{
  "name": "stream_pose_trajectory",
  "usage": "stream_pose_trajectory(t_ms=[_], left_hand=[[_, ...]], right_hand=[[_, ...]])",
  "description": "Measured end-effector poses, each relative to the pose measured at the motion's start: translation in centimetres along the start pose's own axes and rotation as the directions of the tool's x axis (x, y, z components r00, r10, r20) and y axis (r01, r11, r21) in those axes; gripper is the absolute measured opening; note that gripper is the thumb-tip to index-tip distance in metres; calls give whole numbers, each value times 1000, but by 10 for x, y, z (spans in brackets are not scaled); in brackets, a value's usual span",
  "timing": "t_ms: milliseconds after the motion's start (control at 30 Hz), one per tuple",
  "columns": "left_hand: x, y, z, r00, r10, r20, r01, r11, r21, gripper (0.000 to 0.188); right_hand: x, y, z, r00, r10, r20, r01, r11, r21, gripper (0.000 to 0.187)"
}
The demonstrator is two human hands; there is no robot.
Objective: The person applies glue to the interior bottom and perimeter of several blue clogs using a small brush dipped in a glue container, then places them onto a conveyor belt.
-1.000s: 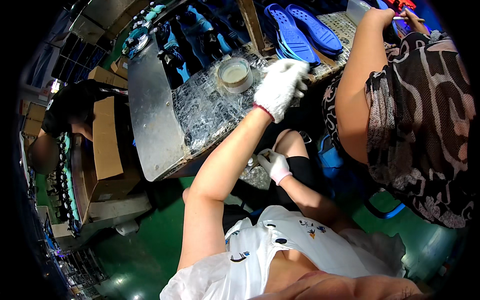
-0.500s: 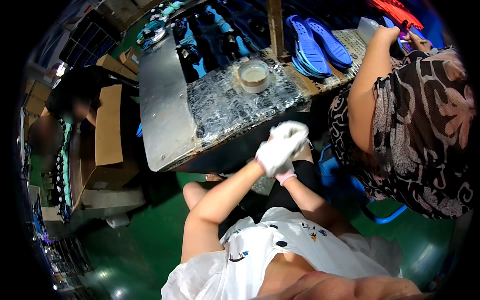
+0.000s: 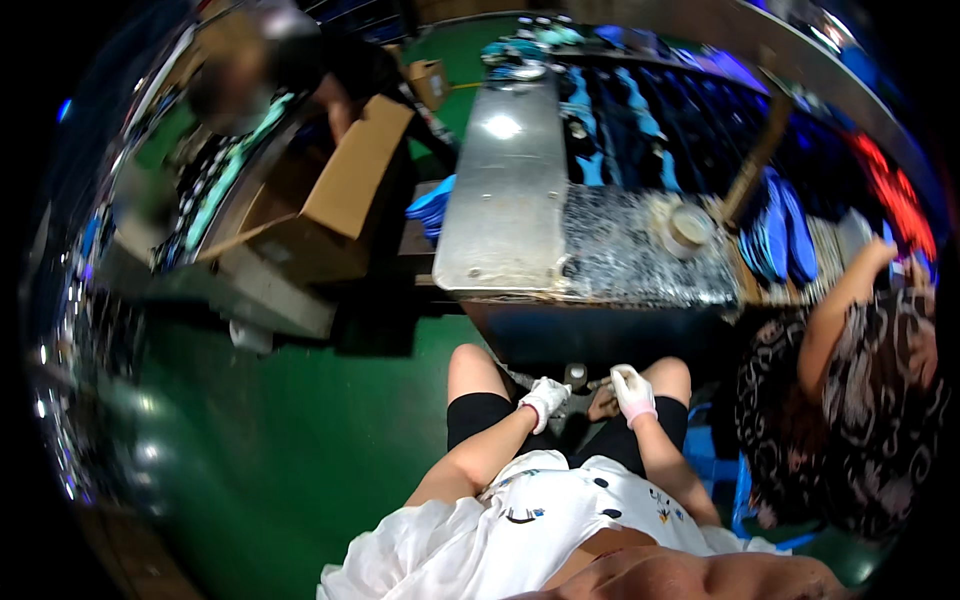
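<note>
My left hand (image 3: 546, 397), in a white glove, hovers over my left thigh with its fingers curled inward. Nothing shows in it. Opposite, my right hand (image 3: 632, 392) wears a matching glove with a pinkish cuff; its fingers bend toward the left, and no object is visible in them. A gap separates the two hands, both below the front edge of the workbench (image 3: 500, 235). On the bench, a wide roll of clear tape (image 3: 688, 230) rests on the plastic-wrapped surface.
Blue clog-like shoes (image 3: 780, 235) stand right of a post (image 3: 757, 155). Dark and light-blue shoe parts (image 3: 640, 115) fill the line behind. A co-worker in a patterned top (image 3: 850, 420) sits at right. Another person bends over an open cardboard box (image 3: 350, 185) at left.
My hands, clasped together earlier, have come apart and dropped toward my thighs. The view has swung left, so the bench appears farther right.
</note>
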State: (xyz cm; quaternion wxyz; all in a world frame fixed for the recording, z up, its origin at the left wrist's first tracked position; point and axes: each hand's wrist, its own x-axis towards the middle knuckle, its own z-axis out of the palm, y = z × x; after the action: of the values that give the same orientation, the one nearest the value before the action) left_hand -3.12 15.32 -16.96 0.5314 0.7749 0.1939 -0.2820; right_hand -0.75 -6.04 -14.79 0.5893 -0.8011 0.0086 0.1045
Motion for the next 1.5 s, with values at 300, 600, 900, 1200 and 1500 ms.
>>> stream_pose_trajectory(t_ms=[300, 600, 900, 1200, 1500], left_hand=[[-25, 29, 20, 955, 169, 243, -255, 887, 385, 40], [14, 11, 23, 878, 303, 371, -469, 706, 530, 36], [63, -55, 14, 972, 62, 225, -52, 997, -48, 20], [47, -64, 5, 959, 211, 190, -272, 876, 398, 24], [41, -45, 6, 809, -544, 223, 583, 792, -183, 23]], right_hand=[[-9, -12, -6, 998, -66, -16, 57, 940, -338, 20], [-11, -25, -9, 998, 26, 53, 6, 850, -527, 32], [-17, -37, -14, 992, 116, 52, -73, 853, -517, 32], [-9, -56, -8, 971, 160, 176, -34, 824, -566, 39], [7, -35, 7, 977, 129, 167, -35, 880, -473, 31]])
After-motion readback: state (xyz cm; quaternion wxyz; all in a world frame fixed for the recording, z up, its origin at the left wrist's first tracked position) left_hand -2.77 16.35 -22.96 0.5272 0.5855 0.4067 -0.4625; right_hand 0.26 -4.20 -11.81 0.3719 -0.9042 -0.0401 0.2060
